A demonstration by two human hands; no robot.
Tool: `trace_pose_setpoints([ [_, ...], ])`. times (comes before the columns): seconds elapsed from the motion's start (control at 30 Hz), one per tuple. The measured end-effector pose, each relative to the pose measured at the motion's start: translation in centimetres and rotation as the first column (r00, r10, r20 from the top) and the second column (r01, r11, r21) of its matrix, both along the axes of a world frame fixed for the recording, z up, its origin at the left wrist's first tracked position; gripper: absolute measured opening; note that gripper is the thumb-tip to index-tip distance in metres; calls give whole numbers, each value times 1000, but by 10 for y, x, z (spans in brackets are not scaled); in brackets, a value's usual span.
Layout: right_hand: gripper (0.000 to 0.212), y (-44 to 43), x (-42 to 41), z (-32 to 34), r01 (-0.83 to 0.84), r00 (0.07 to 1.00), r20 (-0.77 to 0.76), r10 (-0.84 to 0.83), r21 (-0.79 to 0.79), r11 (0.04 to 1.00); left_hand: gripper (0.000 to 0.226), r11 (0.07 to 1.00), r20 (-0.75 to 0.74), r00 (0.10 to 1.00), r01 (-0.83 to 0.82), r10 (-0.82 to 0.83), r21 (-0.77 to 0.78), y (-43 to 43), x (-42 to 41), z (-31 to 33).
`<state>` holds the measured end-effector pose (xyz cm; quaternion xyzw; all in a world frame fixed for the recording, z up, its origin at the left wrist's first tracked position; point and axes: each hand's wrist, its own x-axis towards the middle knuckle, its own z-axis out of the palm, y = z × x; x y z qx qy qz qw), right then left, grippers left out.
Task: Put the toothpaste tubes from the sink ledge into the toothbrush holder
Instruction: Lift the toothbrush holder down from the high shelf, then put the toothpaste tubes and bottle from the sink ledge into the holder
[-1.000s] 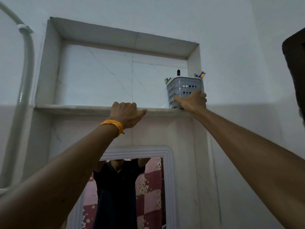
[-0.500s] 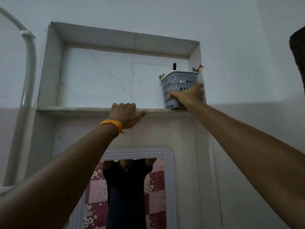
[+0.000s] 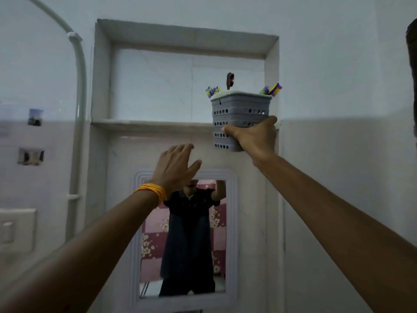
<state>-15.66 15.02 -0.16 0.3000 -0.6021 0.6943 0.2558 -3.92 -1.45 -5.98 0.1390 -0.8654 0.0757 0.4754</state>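
The grey perforated toothbrush holder (image 3: 239, 114) hangs in the air in front of the right end of the marble niche shelf (image 3: 153, 124), off its ledge. My right hand (image 3: 255, 137) grips its lower right side. Colourful purple, green and yellow ends (image 3: 272, 89) and a dark brush head (image 3: 230, 80) stick out of its top. My left hand (image 3: 174, 168), with an orange band at the wrist, is below the shelf in front of the wall, fingers spread, holding nothing. No toothpaste tube lying loose is in view.
A white-framed mirror (image 3: 187, 233) below the niche reflects a person in dark clothes. A white pipe (image 3: 79, 109) runs down the wall at left, with a switch plate (image 3: 17, 229) at the lower left. A dark object (image 3: 411, 82) edges in at far right.
My right hand has lifted the holder off the shelf and drawn it down and outward. My left hand let go of the shelf edge and dropped below it, fingers opening. The view tilted down.
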Motion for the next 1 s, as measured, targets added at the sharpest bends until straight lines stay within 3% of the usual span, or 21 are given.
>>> trace_pose_setpoints([
  [0.2,103,9,5,-137,-117,988,107,110,60,991,46,989,89,995,25,-38,143,14,29,-101],
  [0.33,106,14,8,-252,-129,978,182,105,125,984,59,967,196,981,-37,-13,251,11,45,-186],
  [0.53,117,19,18,-391,-126,941,332,56,193,973,54,892,354,935,-142,-21,429,9,64,-303],
  [0.73,123,18,29,-509,-162,879,477,16,266,950,58,767,566,820,-309,-84,563,-16,76,-418],
  [1.0,122,5,39,-616,-161,809,585,-47,298,941,55,686,735,649,-444,-198,577,-54,73,-526],
])
